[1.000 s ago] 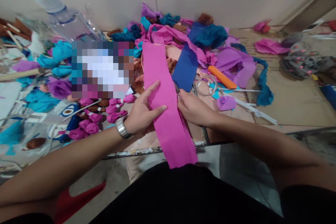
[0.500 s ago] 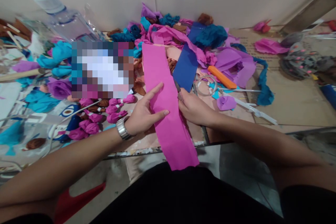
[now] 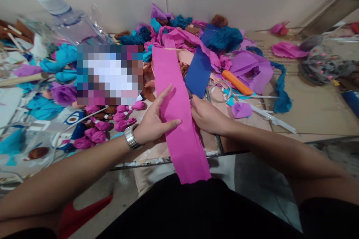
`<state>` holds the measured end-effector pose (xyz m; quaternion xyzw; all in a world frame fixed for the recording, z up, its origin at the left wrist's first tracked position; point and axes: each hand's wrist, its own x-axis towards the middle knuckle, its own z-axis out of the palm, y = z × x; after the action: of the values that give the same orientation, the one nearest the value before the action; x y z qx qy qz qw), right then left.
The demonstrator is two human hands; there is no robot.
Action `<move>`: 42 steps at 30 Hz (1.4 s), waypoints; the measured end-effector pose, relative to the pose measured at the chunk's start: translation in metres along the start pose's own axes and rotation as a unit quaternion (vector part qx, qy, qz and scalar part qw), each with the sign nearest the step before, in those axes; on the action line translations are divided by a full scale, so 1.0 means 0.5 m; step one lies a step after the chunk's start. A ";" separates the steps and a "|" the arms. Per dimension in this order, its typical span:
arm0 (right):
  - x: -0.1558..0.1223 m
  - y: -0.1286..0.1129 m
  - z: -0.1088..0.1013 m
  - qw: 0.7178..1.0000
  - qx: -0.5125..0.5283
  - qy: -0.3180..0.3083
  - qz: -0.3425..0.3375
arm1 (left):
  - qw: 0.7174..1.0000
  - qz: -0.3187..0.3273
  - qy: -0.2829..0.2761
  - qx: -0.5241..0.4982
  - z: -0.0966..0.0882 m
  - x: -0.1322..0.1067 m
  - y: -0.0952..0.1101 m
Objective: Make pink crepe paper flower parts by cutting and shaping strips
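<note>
A long magenta crepe paper strip runs from the paper heap toward me and hangs over the table's edge onto my lap. My left hand, with a metal watch on the wrist, grips the strip's left side, thumb on top and forefinger stretched along it. My right hand is closed at the strip's right edge, and a small dark blade, seemingly scissors, pokes out of it against the paper.
Crumpled pink, purple and teal paper is heaped at the back. A blue sheet, an orange cutter and a wire ring lie to the right. Pink paper buds and a plastic bottle are on the left.
The strip has slid a little toward me, so its lower end hangs further down. My left thumb has crept slightly to the right on it. My right hand has barely moved.
</note>
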<state>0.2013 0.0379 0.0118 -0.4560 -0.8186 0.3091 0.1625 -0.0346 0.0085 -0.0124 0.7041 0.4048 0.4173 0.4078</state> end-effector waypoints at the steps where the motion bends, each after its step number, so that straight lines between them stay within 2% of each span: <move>1: 0.000 0.000 0.000 1.000 0.001 -0.001 -0.002 | 1.000 0.003 -0.001 0.003 -0.002 0.002 0.001; 4: -0.001 0.002 0.001 1.000 0.007 -0.001 -0.019 | 1.000 0.000 0.004 -0.019 -0.009 0.009 -0.001; 7: -0.004 0.003 0.003 0.999 0.014 0.009 -0.045 | 0.998 -0.013 0.046 -0.052 -0.010 0.018 -0.010; 11: -0.008 -0.001 0.002 0.999 0.012 -0.002 -0.048 | 0.989 -0.076 0.086 -0.091 -0.006 0.024 -0.018; 16: -0.007 -0.006 0.001 0.998 0.036 0.002 -0.058 | 0.984 -0.118 0.075 -0.106 -0.003 0.023 -0.010; 22: -0.005 -0.006 0.000 0.998 0.040 0.004 -0.047 | 0.989 -0.102 0.067 -0.089 -0.003 0.021 0.002; 28: -0.007 -0.011 -0.006 0.998 0.034 0.001 -0.053 | 0.986 -0.105 0.064 -0.114 -0.005 0.019 -0.001; 34: -0.007 -0.012 -0.006 0.999 0.027 -0.009 -0.034 | 0.986 -0.096 0.070 -0.119 -0.007 0.019 -0.013; 42: -0.001 -0.003 -0.001 1.000 0.012 -0.003 0.003 | 0.983 -0.105 0.047 -0.144 -0.002 0.018 -0.005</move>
<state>0.2009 0.0373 0.0132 -0.4557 -0.8139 0.3209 0.1641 -0.0333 0.0178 -0.0122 0.5712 0.4311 0.4589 0.5265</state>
